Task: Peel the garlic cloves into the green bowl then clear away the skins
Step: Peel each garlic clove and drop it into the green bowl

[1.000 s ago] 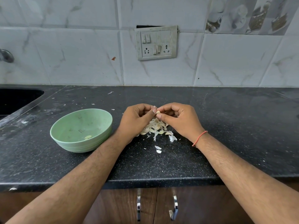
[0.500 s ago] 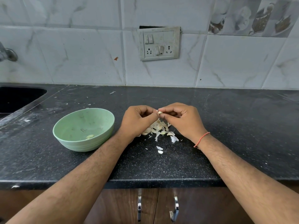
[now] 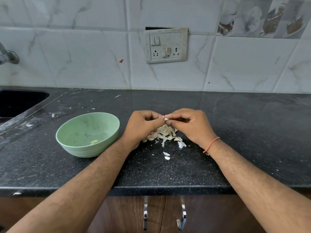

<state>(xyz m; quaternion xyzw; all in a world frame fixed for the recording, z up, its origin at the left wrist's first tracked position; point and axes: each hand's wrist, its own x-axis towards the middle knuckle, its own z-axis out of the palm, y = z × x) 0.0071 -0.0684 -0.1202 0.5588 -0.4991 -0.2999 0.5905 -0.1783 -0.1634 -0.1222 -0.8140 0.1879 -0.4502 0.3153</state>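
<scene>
- The left hand (image 3: pixel 143 126) and right hand (image 3: pixel 188 125) meet above the middle of the black bench (image 3: pixel 235 132), fingertips together.
- Both hands' curled fingers pinch one small clove (image 3: pixel 166 119) between them; the left hand grips it from 9 o'clock, the right from 3 o'clock.
- The clove is held clear of the bench, directly above a heap of skins (image 3: pixel 164 134).
- The heap lies on the bench between the two wrists; a few loose flakes (image 3: pixel 166 156) lie apart from it toward 6 o'clock.
- The green bowl (image 3: pixel 87 134) stands upright on the bench at 9 o'clock of the left hand, just beside the left wrist.
- One peeled clove (image 3: pixel 93 141) lies in the bowl near its front wall.
- A red thread (image 3: pixel 211 145) circles the right wrist.
- A dark sink (image 3: pixel 18 102) is set into the bench at 10 o'clock of the bowl, with a tap (image 3: pixel 7 56) on the wall above it.
- A switch plate (image 3: pixel 165 45) sits on the tiled wall at 12 o'clock of the hands.
- Two cabinet handles (image 3: pixel 145 214) show under the bench edge.
</scene>
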